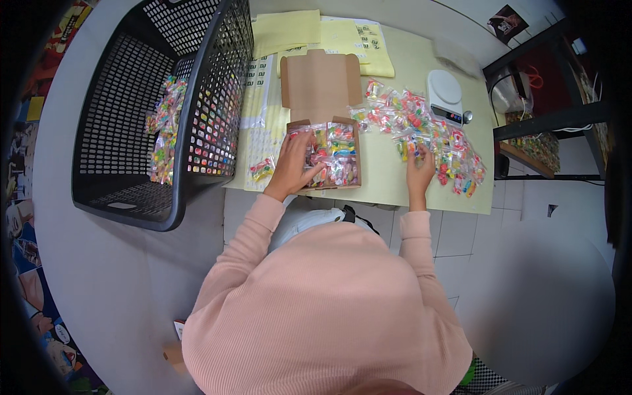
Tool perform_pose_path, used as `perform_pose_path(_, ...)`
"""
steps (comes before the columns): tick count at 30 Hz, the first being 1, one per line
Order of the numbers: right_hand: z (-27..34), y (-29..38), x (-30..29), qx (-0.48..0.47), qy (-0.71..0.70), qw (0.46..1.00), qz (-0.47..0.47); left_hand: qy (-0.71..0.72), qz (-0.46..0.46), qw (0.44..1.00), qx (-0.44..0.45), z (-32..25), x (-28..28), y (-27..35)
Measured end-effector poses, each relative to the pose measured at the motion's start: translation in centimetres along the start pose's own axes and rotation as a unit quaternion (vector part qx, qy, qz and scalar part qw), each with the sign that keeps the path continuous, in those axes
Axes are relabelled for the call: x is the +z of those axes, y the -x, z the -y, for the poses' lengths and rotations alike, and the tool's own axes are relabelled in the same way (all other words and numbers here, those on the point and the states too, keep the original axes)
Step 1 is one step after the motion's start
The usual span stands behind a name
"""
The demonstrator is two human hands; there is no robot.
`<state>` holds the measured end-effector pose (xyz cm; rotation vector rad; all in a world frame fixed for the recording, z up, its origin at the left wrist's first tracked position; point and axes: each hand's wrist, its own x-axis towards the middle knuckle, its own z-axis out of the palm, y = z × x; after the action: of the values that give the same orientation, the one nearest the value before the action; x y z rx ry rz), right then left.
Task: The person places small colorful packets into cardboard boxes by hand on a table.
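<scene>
An open cardboard box [358, 168] lies on the table, with its lid [322, 79] folded back away from me. Small clear packets of colourful candy [341, 148] fill it in rows. My left hand [295, 160] rests over the box's left side, thumb and fingers spread across the packets. To the right, my right hand [421, 168] reaches into the near edge of a loose heap of candy packets [452, 148]. Its fingertips touch a packet [406, 146]; whether they grip it is unclear. A single candy packet [262, 169] lies left of the box.
A black perforated plastic basket [177, 197] stands at the left, with candy packets [168, 133] inside. A white digital scale [444, 96] sits at the back right. Yellow sheets [289, 30] lie behind the box. A dark metal rack [548, 121] is at the right.
</scene>
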<state>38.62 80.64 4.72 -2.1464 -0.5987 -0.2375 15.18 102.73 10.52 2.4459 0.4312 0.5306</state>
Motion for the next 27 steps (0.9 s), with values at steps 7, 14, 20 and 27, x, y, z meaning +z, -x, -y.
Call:
perform_pose_path(7, 12.3, 1.9, 0.2, -0.146, -0.159, 0.969, 0.121, 0.378, -0.019, 0.906, -0.189, -2.0, 0.8, 0.7)
perform_pose_path(14, 15.2, 4.1, 2.3, -0.142, -0.231, 0.937, 0.221, 0.485, -0.002, 0.835, -0.26, -0.7, 1.5, 1.4)
perform_pose_path(20, 12.4, 4.1, 5.0, 0.124, -0.373, 0.842, 0.368, 0.493, -0.013, 0.833, -0.252, 0.0, 1.2, 1.0)
perform_pose_path(27, 13.1, 2.7, 5.3, 0.127, -0.446, 0.817, 0.343, 0.548, -0.03, 0.806, -0.224, -1.6, 0.8, -1.4)
